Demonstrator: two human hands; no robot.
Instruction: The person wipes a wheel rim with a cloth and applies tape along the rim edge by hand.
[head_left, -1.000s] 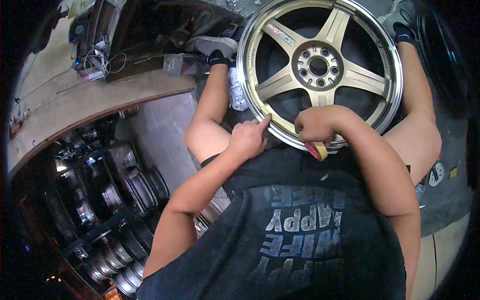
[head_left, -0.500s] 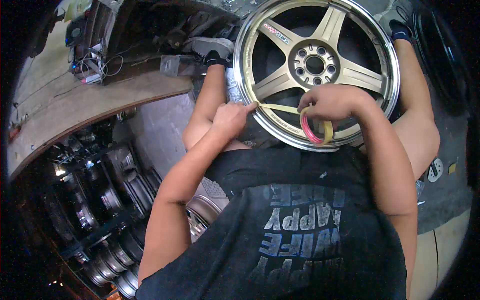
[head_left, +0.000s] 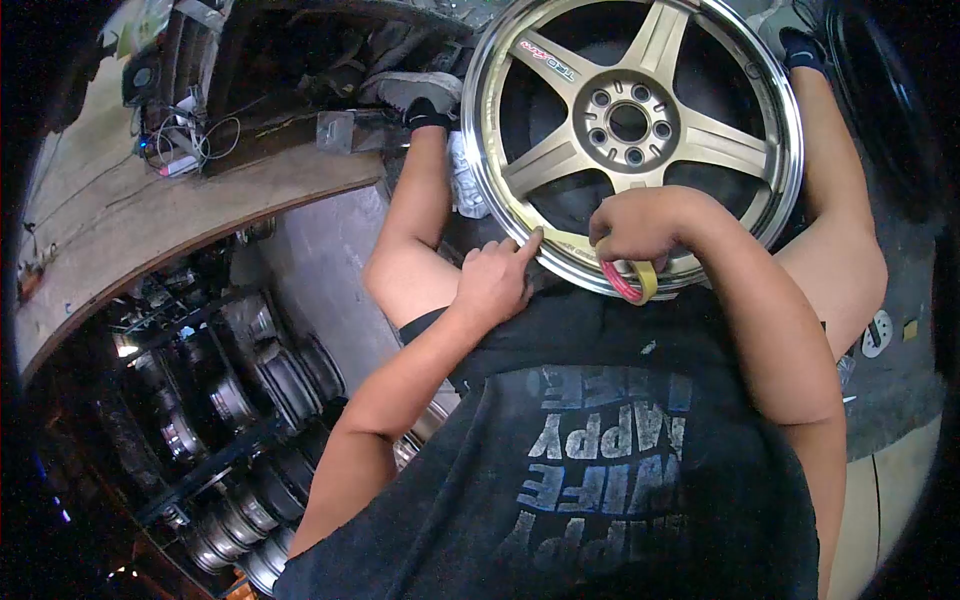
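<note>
A gold five-spoke wheel rim [head_left: 720, 155] with a polished lip lies between my legs. My right hand [head_left: 648, 222] grips a roll of yellow masking tape [head_left: 646, 284] with a pink inner core, above the near side of the wheel. From the roll a short strip of tape [head_left: 568, 240] stretches left along the inside of the lip. My left hand [head_left: 495, 282] has its index finger extended, its tip pressing the strip against the rim at the lower left. Yellow tape also lines the left inner edge of the lip.
A curved wooden bench [head_left: 90, 225] with cables [head_left: 190, 135] stands on the left, above racks of wheels [head_left: 225, 400]. A dark tyre-like ring [head_left: 885, 110] is at the upper right. A white perforated disc [head_left: 877, 333] lies on the floor at right.
My left index finger has slid right and nearer along the rim. The strip between my hands is shorter and lies closer to the lip. The wheel has turned slightly.
</note>
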